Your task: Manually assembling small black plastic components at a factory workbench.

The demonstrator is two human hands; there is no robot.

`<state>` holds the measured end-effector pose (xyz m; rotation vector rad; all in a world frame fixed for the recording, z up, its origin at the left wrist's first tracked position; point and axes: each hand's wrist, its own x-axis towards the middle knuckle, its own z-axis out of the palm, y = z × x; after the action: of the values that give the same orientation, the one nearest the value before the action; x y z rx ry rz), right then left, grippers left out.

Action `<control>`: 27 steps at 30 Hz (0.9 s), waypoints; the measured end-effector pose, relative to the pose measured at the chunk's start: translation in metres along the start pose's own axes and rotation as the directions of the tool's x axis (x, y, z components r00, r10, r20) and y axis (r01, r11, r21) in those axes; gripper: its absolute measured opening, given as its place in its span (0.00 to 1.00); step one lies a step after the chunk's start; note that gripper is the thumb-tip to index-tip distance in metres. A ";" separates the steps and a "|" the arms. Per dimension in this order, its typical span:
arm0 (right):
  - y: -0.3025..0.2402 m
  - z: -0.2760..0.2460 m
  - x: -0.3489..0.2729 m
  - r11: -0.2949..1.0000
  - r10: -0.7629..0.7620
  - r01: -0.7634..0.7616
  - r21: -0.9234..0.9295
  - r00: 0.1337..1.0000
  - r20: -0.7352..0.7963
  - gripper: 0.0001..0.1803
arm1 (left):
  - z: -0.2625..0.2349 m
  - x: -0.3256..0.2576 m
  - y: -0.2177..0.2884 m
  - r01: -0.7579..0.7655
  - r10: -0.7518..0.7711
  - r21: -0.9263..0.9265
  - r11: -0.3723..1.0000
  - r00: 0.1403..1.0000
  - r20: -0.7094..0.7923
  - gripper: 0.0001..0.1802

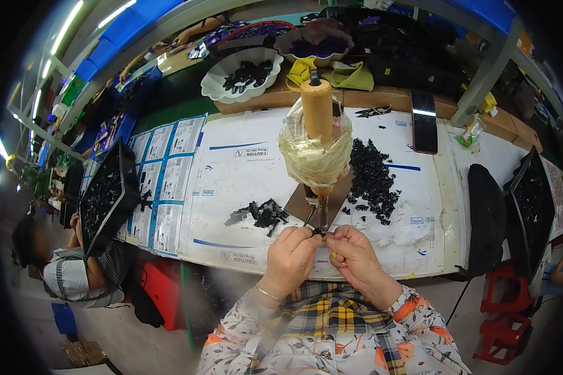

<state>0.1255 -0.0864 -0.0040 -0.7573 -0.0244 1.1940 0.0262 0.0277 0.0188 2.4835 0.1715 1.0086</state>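
Near the table's front edge, my left hand [289,259] is closed, its fingertips pinched on a small black part [319,232]. Opposite it, my right hand [358,257] is also closed at the same part, with thumb and fingers together and a bit of yellow at the fingertips. Directly over the part stands an upright tool [318,115] with a wooden handle, a bulky pale wrapped middle and a metal shaft [323,211] pointing down at my fingers. Behind it lies a brown plate [297,203]. My fingers hide most of the held part.
Black pieces lie in a pile [266,214] at left and a larger heap [372,181] at right. A phone [424,122], pliers [373,112] and a white bowl [209,81] are farther back. Black trays [131,181] flank the table; a co-worker [69,275] sits at left.
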 end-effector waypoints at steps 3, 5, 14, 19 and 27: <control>0.000 0.002 0.000 1.000 -0.003 0.003 0.006 1.000 0.005 0.07 | -0.001 0.000 0.000 -0.021 0.021 0.007 1.000 1.000 -0.004 0.11; 0.000 0.002 -0.001 1.000 -0.004 0.004 0.008 1.000 -0.002 0.07 | 0.000 -0.001 0.000 -0.026 0.026 0.003 1.000 1.000 -0.014 0.12; -0.001 0.004 -0.002 1.000 -0.018 0.018 -0.011 1.000 0.006 0.07 | 0.001 -0.002 -0.001 -0.032 0.032 -0.002 0.999 0.999 -0.034 0.11; 0.000 0.002 -0.001 1.000 -0.030 0.030 -0.001 1.000 -0.008 0.08 | 0.003 -0.002 -0.001 -0.041 0.041 -0.006 0.999 0.998 -0.041 0.11; -0.003 0.001 -0.001 0.998 -0.020 0.020 -0.057 1.000 0.010 0.07 | 0.002 -0.008 -0.005 -0.025 0.025 -0.009 1.000 0.999 -0.022 0.12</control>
<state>0.1274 -0.0869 -0.0017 -0.7998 -0.0743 1.1818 0.0225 0.0288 0.0105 2.4733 0.1424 1.0445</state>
